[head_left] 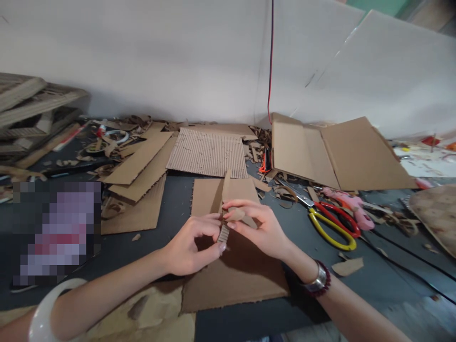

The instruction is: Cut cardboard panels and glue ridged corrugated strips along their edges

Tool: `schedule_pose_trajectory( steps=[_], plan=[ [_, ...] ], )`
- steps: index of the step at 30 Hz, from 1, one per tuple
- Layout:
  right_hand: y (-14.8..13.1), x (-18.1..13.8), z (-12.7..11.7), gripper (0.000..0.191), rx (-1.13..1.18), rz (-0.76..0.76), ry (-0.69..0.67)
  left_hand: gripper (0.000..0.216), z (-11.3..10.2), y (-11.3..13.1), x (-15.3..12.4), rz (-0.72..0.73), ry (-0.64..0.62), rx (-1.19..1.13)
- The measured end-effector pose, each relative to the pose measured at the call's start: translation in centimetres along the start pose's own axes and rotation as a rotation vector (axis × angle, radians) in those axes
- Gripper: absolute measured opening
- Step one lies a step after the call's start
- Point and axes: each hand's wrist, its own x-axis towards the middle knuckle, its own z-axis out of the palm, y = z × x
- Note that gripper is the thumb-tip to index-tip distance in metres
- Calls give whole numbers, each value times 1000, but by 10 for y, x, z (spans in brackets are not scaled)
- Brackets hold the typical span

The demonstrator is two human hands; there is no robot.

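White plastic bangle (pixel 46 308) on its wrist, the left hand (pixel 192 247) joins the right hand (pixel 261 230) in pinching a small corrugated brown cardboard strip (pixel 223 233) with closed fingertips. Both ends look gripped for steadiness, above a flat brown cardboard sheet (pixel 235 280) near the dark table's (pixel 178 204) front edge.

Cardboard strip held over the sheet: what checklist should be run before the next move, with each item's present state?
1. Left hand grip on the cardboard strip: pinched, ok.
2. Right hand grip on the strip: pinched, ok.
3. Strip upright over the cardboard sheet: ok.
4. Scissors lying apart from both hands on the table: ok.
5. Condition of the strip's hidden lower end: cannot tell.
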Motion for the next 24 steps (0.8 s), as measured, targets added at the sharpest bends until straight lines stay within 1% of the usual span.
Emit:
schedule_pose_trajectory(
  steps=[3, 5, 8, 10, 13, 16, 20, 24],
  plan=[
    [2, -3, 3, 10, 3, -1, -24, 30, 0, 0, 1, -45, -23, -21],
    [3, -5, 4, 11, -1, -1, -40, 31, 1, 0, 2, -113, -24, -52],
    [4, -6, 5, 13, -24, -17, -49, 28, 3, -1, 4, -253, 20, -45],
    [4, -6, 6, 15, -44, -22, -40, 26, 4, -3, 4, -297, 42, -7],
    [4, -6, 6, 17, -69, -12, -17, 26, 5, -5, 5, -287, 30, 14],
    [3, -6, 6, 17, -95, 11, 3, 24, 4, -4, 4, -267, 5, -24],
    [1, -6, 7, 15, -137, 62, 30, 22, 2, -3, 4, -250, -6, -66],
    [0, -7, 6, 16, -146, 127, 58, 22, 3, -2, 4, -232, -22, -43]
  ],
)
